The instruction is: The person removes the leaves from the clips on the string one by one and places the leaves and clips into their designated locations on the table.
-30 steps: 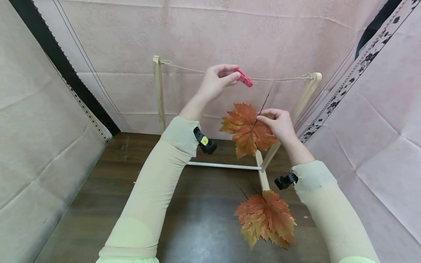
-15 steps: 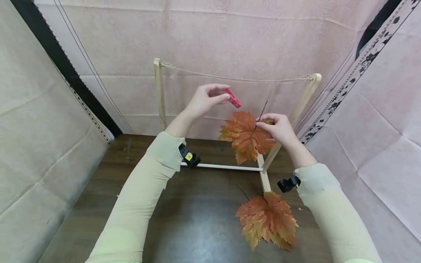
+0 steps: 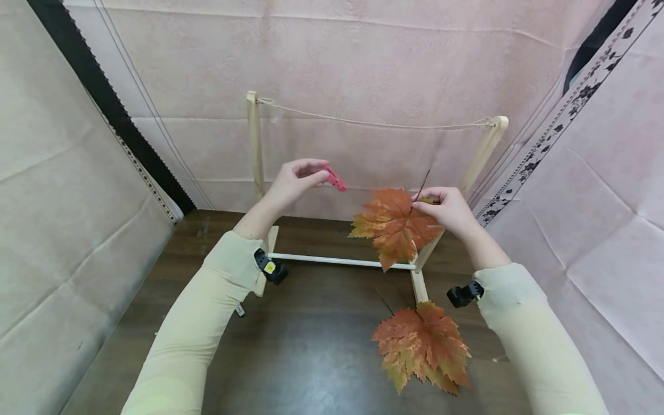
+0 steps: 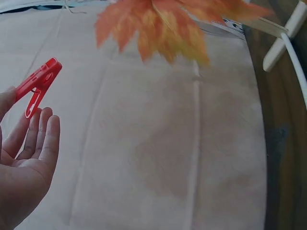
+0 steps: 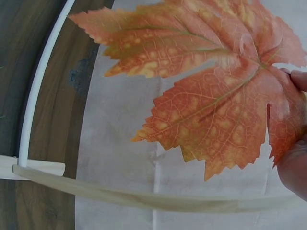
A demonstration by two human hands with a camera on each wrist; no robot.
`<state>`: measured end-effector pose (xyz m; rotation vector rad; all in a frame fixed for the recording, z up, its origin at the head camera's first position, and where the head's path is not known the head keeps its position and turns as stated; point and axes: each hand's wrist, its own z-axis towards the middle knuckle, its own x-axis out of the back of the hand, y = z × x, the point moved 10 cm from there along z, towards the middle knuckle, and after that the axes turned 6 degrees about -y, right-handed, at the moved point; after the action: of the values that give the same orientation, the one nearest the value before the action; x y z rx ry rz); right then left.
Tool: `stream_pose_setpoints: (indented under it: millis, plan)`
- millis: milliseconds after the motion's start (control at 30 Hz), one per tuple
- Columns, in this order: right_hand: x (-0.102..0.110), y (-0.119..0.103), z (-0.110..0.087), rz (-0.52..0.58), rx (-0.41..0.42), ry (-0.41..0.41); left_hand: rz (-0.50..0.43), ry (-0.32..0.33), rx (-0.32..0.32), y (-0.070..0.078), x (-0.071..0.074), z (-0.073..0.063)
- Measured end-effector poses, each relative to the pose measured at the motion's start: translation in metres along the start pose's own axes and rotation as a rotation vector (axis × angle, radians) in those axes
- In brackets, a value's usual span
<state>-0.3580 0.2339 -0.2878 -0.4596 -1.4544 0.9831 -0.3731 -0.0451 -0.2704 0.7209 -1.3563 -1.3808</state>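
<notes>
My left hand pinches a red plastic clothespin by its handle end, left of the leaf and below the string. In the left wrist view the clothespin sits between thumb and fingertips, the other fingers stretched out. My right hand pinches the thin dark stem of an orange maple leaf, whose blade hangs in front of the rack's right side. The right wrist view shows this leaf large, with yellow patches and toothed edges. Above both hands a string runs slack between two wooden posts.
The wooden rack has a left post, a right post and a white crossbar low down. More orange leaves lie on the dark wooden table in front of the rack's right foot. Pale cloth hangs behind.
My left hand has come down and left from the string with the clothespin still pinched. My right hand has lowered slightly with the leaf. The string now hangs untouched.
</notes>
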Motion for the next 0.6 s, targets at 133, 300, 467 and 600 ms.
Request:
stream_pose_setpoints:
  millis: [133,300,467,600]
  plan:
    - [-0.002,0.006,-0.003,-0.037,-0.001,-0.045,0.005,0.051,0.058,-0.025,0.017,-0.013]
    - [-0.012,0.016,-0.005,-0.093,-0.014,-0.168,-0.002,0.087,0.112,-0.058,0.039,-0.031]
    - [-0.023,0.030,-0.010,-0.131,-0.038,-0.288,-0.020,0.096,0.155,-0.087,0.055,-0.051]
    - [-0.030,0.043,-0.014,-0.137,-0.063,-0.340,-0.031,0.116,0.184,-0.109,0.068,-0.067]
